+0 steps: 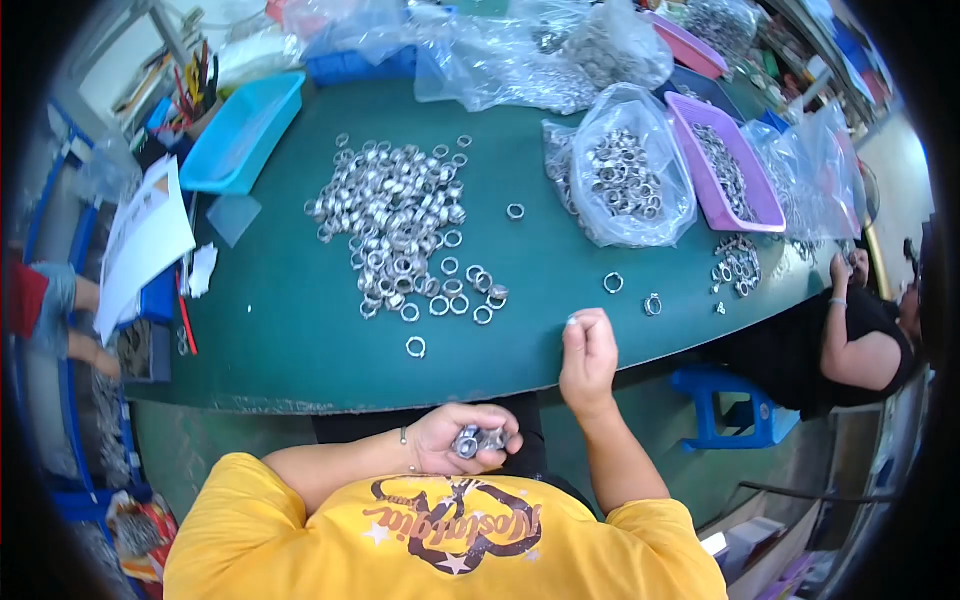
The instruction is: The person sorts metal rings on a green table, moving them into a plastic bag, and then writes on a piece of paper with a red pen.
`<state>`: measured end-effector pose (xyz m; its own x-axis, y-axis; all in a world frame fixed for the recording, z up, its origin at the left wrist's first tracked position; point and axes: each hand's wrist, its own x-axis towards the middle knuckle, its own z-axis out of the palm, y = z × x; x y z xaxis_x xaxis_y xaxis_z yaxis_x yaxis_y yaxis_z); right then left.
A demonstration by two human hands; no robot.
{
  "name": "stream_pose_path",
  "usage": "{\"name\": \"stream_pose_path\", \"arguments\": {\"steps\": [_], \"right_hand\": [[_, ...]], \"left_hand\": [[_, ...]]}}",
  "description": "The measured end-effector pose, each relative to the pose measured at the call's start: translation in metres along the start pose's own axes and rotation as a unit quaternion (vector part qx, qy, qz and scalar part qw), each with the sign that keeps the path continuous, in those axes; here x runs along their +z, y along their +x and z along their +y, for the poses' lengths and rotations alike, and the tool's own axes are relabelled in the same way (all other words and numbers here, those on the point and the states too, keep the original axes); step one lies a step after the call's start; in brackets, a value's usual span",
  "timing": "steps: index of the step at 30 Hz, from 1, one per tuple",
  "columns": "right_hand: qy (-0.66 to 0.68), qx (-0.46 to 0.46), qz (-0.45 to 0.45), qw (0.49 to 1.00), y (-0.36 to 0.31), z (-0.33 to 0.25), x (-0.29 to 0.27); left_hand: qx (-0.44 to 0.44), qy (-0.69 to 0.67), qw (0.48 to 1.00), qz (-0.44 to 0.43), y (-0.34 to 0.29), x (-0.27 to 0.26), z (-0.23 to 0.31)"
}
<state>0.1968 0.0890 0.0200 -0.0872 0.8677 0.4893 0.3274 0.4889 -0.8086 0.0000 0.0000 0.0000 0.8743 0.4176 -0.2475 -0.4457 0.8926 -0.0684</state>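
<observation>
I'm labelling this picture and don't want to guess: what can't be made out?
In the head view:
Anything in the right hand: hidden by curled fingers.
How many rings the left hand holds: fingers cover some.
Bottom of the clear bag: under bagged rings.
Person at far left: partly cut off by dark rim.

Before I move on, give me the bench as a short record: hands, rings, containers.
left hand: cupped around several metal rings
right hand: fingers curled shut at the near edge of the green table; contents hidden
main pile: metal rings, left of centre
loose rings: two just beyond the right hand
clear bag: open, rings inside
purple tray: rings inside, right of bag
turquoise tray: left of main pile
</observation>
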Motion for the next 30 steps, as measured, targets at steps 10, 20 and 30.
{"name": "stream_pose_path", "arguments": {"steps": [10,20,30], "right_hand": [[-0.119,-0.117,-0.034,0.985,0.006,-0.006,-0.004],[-0.034,-0.093,0.042,0.994,-0.003,-0.002,-0.001],[-0.001,-0.189,-0.088,0.978,-0.009,0.008,-0.007]], "left_hand": [[0.361,0.193,0.908,0.088,0.126,0.214,0.149],[0.246,0.794,0.509,0.224,0.072,0.126,0.100],[0.493,0.739,0.411,0.204,0.031,0.061,0.048]]}}
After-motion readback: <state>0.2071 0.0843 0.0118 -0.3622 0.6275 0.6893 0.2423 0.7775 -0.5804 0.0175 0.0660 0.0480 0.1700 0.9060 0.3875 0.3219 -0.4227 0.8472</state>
